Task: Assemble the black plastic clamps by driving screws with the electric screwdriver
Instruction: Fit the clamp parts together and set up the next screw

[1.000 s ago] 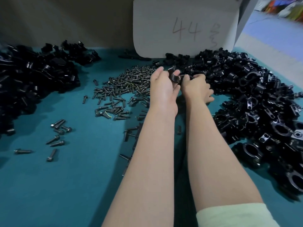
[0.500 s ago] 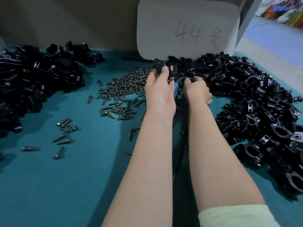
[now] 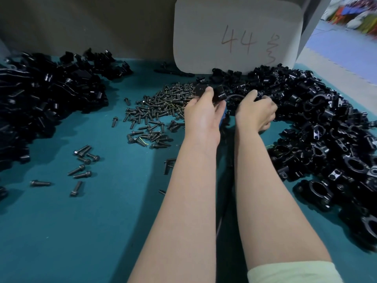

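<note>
Compared w/ 1 s ago, the two grips are no longer joined on one part. The left grip (image 3: 201, 117) is closed round a black clamp (image 3: 213, 92), which is held up at the right end of the screws (image 3: 155, 111). The thumb and fingers are curled on it. It seems that two pcs are held together, but this cannot be told for sure.

The right grip (image 3: 255, 113) has been moved off to the right, into the near edge of the pile (image 3: 316, 119) of loose clamp parts. Its fingers are bent down among the parts. Whether sth. is already pinched cannot be told, as the fingertips are hidden. A curved piece (image 3: 234, 97) is seen btw. the two grips; if it is touched is unclear.

Meaning for the task: probably one more part is being fetched for the clamp in the left grip, i.e. the fitting step is judged as not finished. No screw is seen inserted and no screwdriver is held. Only a blue bit (image 3: 223, 116) under the left grip and a dark cable (image 3: 223, 213) btw. the forearms are seen over the desk (image 3: 102, 221). They may belong to the screwdriver, but this is a guess only.
</note>
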